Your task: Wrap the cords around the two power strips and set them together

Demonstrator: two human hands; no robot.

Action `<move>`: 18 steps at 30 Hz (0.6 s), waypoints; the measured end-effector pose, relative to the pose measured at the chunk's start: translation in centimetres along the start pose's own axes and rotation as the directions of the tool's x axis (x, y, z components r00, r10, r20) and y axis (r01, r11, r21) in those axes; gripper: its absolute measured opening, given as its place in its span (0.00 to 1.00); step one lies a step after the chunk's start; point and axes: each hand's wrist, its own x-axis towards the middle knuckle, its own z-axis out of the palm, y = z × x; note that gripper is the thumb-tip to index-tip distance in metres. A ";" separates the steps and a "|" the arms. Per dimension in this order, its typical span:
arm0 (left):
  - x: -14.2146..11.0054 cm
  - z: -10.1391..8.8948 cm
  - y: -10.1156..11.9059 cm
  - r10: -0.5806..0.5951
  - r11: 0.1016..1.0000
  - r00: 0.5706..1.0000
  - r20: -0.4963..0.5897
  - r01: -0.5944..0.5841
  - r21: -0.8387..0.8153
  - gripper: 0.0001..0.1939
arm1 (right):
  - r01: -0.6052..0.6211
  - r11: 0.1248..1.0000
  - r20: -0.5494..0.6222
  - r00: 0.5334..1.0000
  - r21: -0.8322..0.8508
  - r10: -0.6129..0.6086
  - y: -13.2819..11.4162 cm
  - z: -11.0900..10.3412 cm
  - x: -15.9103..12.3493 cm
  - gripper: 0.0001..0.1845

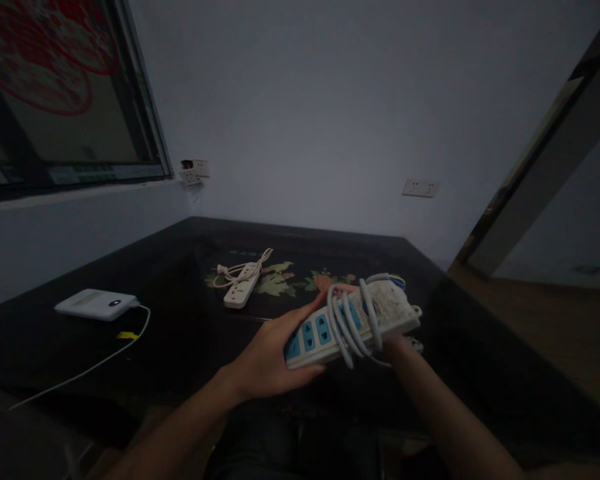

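Observation:
A white power strip (pixel 307 347) with blue socket faces is held tilted above the table's front half. Around its right part a grey cord (pixel 347 323) is wound in several loops. My left hand (pixel 273 350) grips the strip's left end, thumb along the near edge and fingers behind. Behind and under the right end is my right hand (pixel 399 348); the strip hides its fingers. Short coloured wires (pixel 397 282) show at the strip's far right end. A small grey piece, perhaps the plug (pixel 415 344), appears beside my right wrist.
On the dark table (pixel 180 347) lies a second white power strip (pixel 243 287) with its cord bunched on top. A white power bank (pixel 97 304) with a cable (pixel 87 370) rests at the left. Wall sockets (pixel 420 188) are behind, and a window (pixel 70 93) is at the left.

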 end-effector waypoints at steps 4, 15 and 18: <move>-0.3 0.5 0.5 0.037 0.999 0.992 0.122 -0.038 0.013 0.39 | 0.075 0.993 -0.017 0.997 -0.095 -0.077 -2.6 0.2 1.4 0.17; -0.9 0.1 0.8 0.151 0.988 0.982 0.110 -0.155 0.027 0.36 | 0.111 0.976 0.174 0.982 -0.189 -0.078 -2.9 0.7 2.7 0.17; -1.3 -0.3 0.6 0.115 0.990 0.993 -0.014 -0.114 0.082 0.37 | 0.041 0.986 0.073 0.997 -0.160 -0.030 -1.7 0.7 1.7 0.17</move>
